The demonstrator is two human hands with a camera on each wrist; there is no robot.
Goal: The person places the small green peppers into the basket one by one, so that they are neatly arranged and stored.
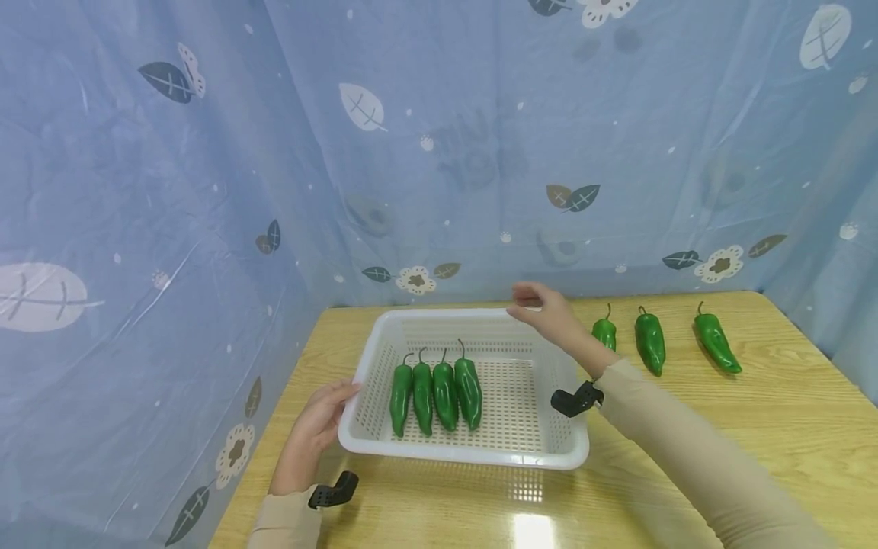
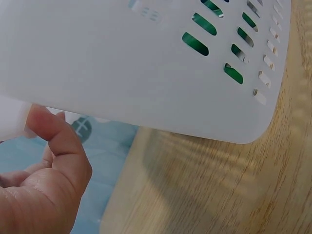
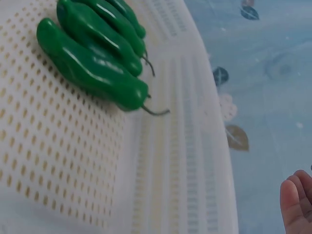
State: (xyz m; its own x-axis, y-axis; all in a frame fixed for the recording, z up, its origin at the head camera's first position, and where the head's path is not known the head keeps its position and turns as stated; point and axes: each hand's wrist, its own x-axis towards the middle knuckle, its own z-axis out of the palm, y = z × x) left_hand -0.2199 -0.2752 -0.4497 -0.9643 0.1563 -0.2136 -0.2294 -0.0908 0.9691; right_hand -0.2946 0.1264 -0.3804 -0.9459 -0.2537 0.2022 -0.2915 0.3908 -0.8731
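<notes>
My left hand fingers pinch the white perforated plastic basket on the pale wooden surface; right hand fingers relaxed, possibly touching the rim; blue leaf-print sheeting behind.

Seven peppers — one basket

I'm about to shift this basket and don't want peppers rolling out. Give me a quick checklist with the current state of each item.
1. Left hand grips the white basket at its left rim: ok, thumb sits on the wall in the left wrist view.
2. Right hand grips the far rim: cannot tell, fingers reach it but no firm hold shows.
3. Four green peppers in the basket lie side by side on the floor: ok.
4. Basket sits on the wooden table: ok.
5. Three loose peppers lie clear to the basket's right: ok.
</notes>
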